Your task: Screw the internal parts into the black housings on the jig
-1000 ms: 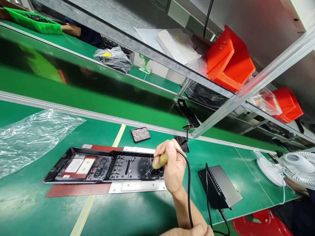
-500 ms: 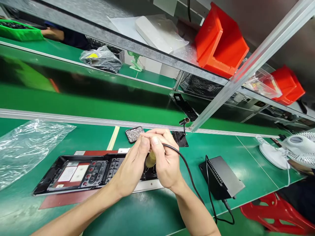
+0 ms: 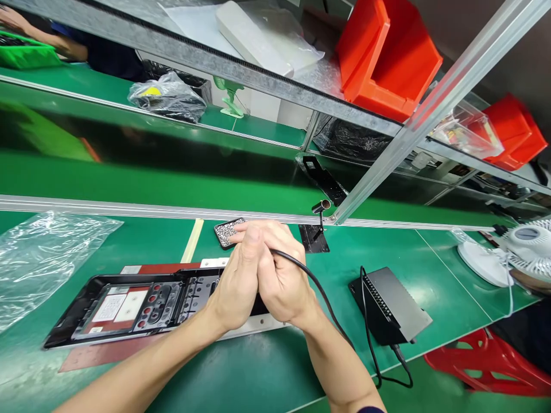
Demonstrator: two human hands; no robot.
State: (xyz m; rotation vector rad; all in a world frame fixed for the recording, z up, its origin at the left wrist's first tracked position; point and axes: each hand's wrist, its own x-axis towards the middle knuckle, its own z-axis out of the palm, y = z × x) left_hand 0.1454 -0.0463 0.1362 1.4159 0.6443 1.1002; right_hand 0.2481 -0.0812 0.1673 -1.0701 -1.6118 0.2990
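A: Room round the hands?
B: Tight. Left hand (image 3: 236,281) & right hand (image 3: 282,281) press together over the black panel (image 3: 129,304); screw tray (image 3: 227,231) sits just behind them.
A: Right side?
B: Black cable (image 3: 327,298) trails that way, grey box (image 3: 390,312) near, small stand (image 3: 318,229) by the rail (image 3: 129,206). White fan (image 3: 512,252) well apart.
A: Left?
B: Bare green mat (image 3: 142,241) between panel & rail; plastic bag (image 3: 38,258) further out.
A: Above?
B: Slanted bar (image 3: 430,115) & shelf (image 3: 215,54) w/ red bins (image 3: 383,57) overhead.
A: Front edge?
B: Open mat; forearms cross it.

My left hand (image 3: 235,287) and right hand (image 3: 282,284) clasp together at frame centre over a black panel (image 3: 129,304), a black cable (image 3: 327,304) trailing toward the lower right.
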